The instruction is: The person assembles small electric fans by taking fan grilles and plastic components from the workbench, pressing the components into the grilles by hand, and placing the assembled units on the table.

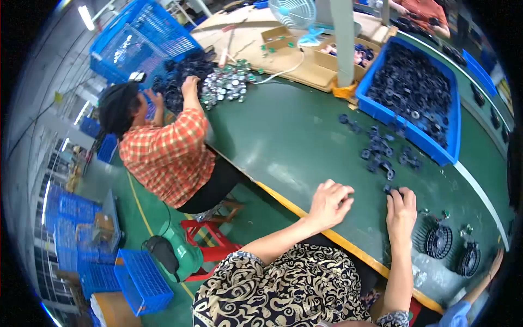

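My left hand (329, 205) is just above the green table (283, 163) near its yellow front edge. Its fingers are loosely bent, thumb apart from them, and I see nothing between them. To its right, my right hand (401, 213) points away from me with its fingertips on a small dark plastic part (388, 188), mostly covered by the fingers. Just beyond lies a loose group of similar dark plastic parts (377, 148). Right of that hand are two round black fan-like grilles (438, 241) and a few small green-and-silver pieces (445, 215).
A large blue tray (406, 131) full of dark parts stands at the back right, beside a post (342, 43). At left, a person in a checked shirt (169, 152) handles dark parts near a silvery pile (229, 84). Another person's hand (496, 262) is at far right.
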Action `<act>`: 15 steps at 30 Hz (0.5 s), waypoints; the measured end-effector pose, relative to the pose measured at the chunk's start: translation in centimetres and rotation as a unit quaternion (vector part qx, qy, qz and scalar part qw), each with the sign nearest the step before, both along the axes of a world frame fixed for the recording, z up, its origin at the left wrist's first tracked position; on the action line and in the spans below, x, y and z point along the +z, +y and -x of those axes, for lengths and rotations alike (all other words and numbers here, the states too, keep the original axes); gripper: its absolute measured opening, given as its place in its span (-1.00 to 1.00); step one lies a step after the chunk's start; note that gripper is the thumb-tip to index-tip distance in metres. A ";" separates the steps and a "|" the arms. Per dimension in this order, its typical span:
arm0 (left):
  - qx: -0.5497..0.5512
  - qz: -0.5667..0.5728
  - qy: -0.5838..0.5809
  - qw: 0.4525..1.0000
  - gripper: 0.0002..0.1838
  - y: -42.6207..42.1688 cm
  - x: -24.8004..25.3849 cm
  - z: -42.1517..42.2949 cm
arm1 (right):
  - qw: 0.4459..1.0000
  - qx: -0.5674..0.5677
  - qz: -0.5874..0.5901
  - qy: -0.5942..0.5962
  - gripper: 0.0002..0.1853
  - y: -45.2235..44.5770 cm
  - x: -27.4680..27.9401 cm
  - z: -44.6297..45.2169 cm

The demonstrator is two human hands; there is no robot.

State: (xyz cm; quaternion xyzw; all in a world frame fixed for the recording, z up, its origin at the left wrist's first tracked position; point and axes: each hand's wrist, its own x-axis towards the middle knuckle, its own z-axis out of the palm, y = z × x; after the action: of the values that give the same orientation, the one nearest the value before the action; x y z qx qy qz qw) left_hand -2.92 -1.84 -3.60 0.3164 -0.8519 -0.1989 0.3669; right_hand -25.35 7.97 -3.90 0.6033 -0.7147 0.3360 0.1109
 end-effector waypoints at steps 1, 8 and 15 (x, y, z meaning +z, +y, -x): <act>0.001 -0.003 0.000 1.000 -0.80 0.0 0.0 0.2 | 1.000 0.004 0.007 -0.011 -0.81 0.0 0.1 0.0; 0.011 0.012 -0.002 1.000 -0.79 0.0 -0.3 0.1 | 0.997 0.020 0.029 -0.066 -0.84 0.2 0.4 0.4; 0.008 0.016 0.001 1.000 -0.80 0.0 -0.4 0.1 | 0.995 0.009 0.027 -0.097 -0.81 0.3 0.0 0.6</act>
State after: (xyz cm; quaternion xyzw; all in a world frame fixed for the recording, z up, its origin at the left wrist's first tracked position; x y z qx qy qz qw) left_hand -2.98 -1.79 -4.01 0.3169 -0.8523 -0.1828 0.3738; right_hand -25.97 8.24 -3.88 0.5709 -0.7073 0.4134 0.0542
